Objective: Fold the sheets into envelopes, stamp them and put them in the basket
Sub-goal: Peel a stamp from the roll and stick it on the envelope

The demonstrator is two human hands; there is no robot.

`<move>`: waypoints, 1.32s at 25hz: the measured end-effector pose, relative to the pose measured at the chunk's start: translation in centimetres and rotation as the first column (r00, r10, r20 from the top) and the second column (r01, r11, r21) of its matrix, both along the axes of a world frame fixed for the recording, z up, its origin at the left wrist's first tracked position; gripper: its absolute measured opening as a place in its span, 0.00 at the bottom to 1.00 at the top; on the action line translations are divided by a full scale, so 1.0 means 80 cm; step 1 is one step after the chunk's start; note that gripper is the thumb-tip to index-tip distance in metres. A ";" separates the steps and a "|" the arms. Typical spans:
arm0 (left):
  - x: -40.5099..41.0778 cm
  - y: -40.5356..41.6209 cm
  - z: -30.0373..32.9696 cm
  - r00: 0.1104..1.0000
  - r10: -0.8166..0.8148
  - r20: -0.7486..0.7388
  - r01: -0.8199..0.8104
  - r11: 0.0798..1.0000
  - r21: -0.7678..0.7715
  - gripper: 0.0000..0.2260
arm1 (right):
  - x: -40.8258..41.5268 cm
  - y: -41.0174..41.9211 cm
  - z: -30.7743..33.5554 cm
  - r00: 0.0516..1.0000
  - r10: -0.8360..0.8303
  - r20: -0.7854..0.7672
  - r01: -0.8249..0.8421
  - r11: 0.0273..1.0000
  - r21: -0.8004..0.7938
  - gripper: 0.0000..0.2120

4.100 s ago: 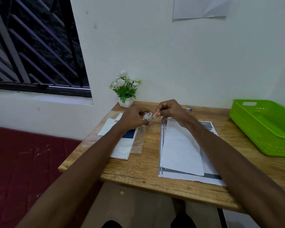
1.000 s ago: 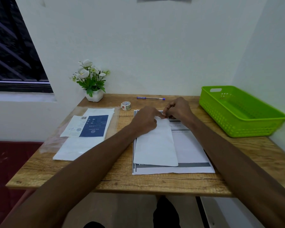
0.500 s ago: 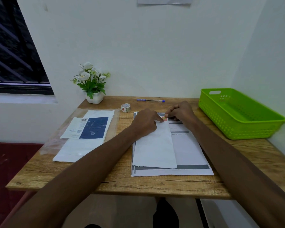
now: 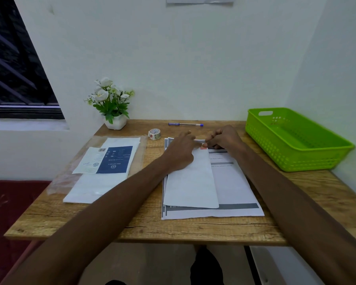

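**Stamp being pressed at envelope's far end**

At the tabletop's [image 4: 193,229] centre, an envelope [image 4: 191,182] is lying on printed sheets [image 4: 232,182], long axis running away from the person. Its far right corner is carrying a small red stamp [image 4: 203,148]. Both hands are working there: the left hand [image 4: 181,153] is resting flat, fingers spread; the right hand [image 4: 222,138] is curled, fingertips pinched together touching the stamp. The basket [image 4: 296,159] is sitting well to the right, so the right hand is judged nearer for transfer.
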State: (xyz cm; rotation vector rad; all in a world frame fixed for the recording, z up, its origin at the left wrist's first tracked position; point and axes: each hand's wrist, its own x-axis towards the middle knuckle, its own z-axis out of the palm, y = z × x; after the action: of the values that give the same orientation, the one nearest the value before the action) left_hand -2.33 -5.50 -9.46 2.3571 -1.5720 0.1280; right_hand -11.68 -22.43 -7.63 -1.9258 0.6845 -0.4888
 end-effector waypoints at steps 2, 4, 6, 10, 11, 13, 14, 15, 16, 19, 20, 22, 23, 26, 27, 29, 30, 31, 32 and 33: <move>0.001 -0.001 0.001 0.999 0.014 -0.038 -0.012 0.999 0.045 0.31 | -0.001 -0.002 0.003 0.999 0.035 -0.030 -0.035 0.999 -0.003 0.11; 0.001 -0.001 0.000 0.999 0.028 -0.044 -0.025 0.998 0.065 0.30 | -0.004 -0.005 0.009 0.994 0.083 -0.067 -0.082 0.996 0.014 0.15; 0.000 0.000 0.000 0.999 0.034 -0.033 -0.031 0.996 0.089 0.30 | -0.006 -0.007 0.013 0.987 0.128 -0.102 -0.124 0.991 0.046 0.16; -0.002 -0.001 0.003 1.000 0.013 -0.020 -0.010 0.989 0.147 0.28 | -0.003 -0.011 0.018 0.976 0.157 -0.149 -0.154 0.988 0.035 0.17; -0.002 -0.001 0.004 0.999 0.008 -0.039 -0.002 0.988 0.155 0.28 | -0.004 -0.012 0.019 0.971 0.166 -0.173 -0.164 0.986 0.025 0.18; -0.001 0.001 0.006 0.998 0.009 -0.066 0.001 0.989 0.148 0.27 | -0.006 -0.013 0.021 0.961 0.190 -0.199 -0.189 0.982 0.024 0.19; 0.000 0.005 0.007 0.997 0.031 -0.077 -0.022 0.993 0.112 0.26 | -0.008 -0.013 0.021 0.960 0.197 -0.199 -0.196 0.980 0.025 0.19; 0.002 0.010 0.008 0.994 0.069 -0.089 -0.065 0.997 0.048 0.25 | -0.009 -0.012 0.021 0.960 0.198 -0.200 -0.199 0.980 0.015 0.19; 0.006 0.016 0.011 0.990 0.109 -0.094 -0.113 0.993 -0.034 0.24 | -0.010 -0.011 0.021 0.959 0.198 -0.203 -0.202 0.979 -0.002 0.19; 0.021 0.032 0.020 0.971 0.217 -0.096 -0.232 0.954 -0.192 0.17 | -0.009 -0.005 0.022 0.943 0.234 -0.236 -0.254 0.965 -0.061 0.20; 0.027 0.037 0.023 0.962 0.250 -0.114 -0.269 0.942 -0.202 0.15 | -0.007 -0.002 0.022 0.934 0.247 -0.257 -0.279 0.955 -0.096 0.20; 0.035 0.043 0.030 0.944 0.289 -0.160 -0.319 0.923 -0.215 0.14 | -0.002 0.005 0.022 0.922 0.259 -0.287 -0.310 0.939 -0.148 0.21; 0.037 0.045 0.032 0.940 0.289 -0.183 -0.326 0.918 -0.224 0.13 | 0.000 0.006 0.021 0.920 0.272 -0.283 -0.322 0.935 -0.149 0.21; 0.037 0.046 0.031 0.932 0.257 -0.255 -0.317 0.919 -0.234 0.10 | 0.000 0.004 0.017 0.917 0.328 -0.225 -0.359 0.927 -0.109 0.20; 0.038 0.046 0.030 0.926 0.250 -0.284 -0.319 0.919 -0.230 0.10 | 0.000 0.002 0.015 0.919 0.333 -0.211 -0.360 0.928 -0.100 0.19; 0.040 0.045 0.028 0.911 0.245 -0.331 -0.330 0.915 -0.230 0.11 | 0.001 -0.001 0.012 0.932 0.317 -0.174 -0.335 0.938 -0.090 0.17; 0.042 0.045 0.028 0.907 0.248 -0.341 -0.338 0.910 -0.238 0.12 | 0.001 -0.002 0.011 0.940 0.307 -0.150 -0.321 0.943 -0.081 0.17; 0.043 0.045 0.028 0.905 0.254 -0.342 -0.347 0.904 -0.248 0.13 | 0.001 -0.002 0.009 0.945 0.302 -0.126 -0.312 0.948 -0.067 0.16; 0.045 0.046 0.027 0.903 0.260 -0.343 -0.355 0.900 -0.254 0.15 | 0.001 -0.003 0.008 0.949 0.298 -0.102 -0.305 0.951 -0.050 0.15; 0.048 0.047 0.026 0.900 0.262 -0.348 -0.359 0.899 -0.252 0.17 | 0.001 -0.003 0.007 0.953 0.293 -0.078 -0.296 0.955 -0.032 0.15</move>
State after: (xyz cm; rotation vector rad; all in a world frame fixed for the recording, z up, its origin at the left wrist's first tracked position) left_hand 1.53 -1.73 -7.35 2.2296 -0.9414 0.0686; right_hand -11.57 -22.65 -7.08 -2.0514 0.4229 -0.2483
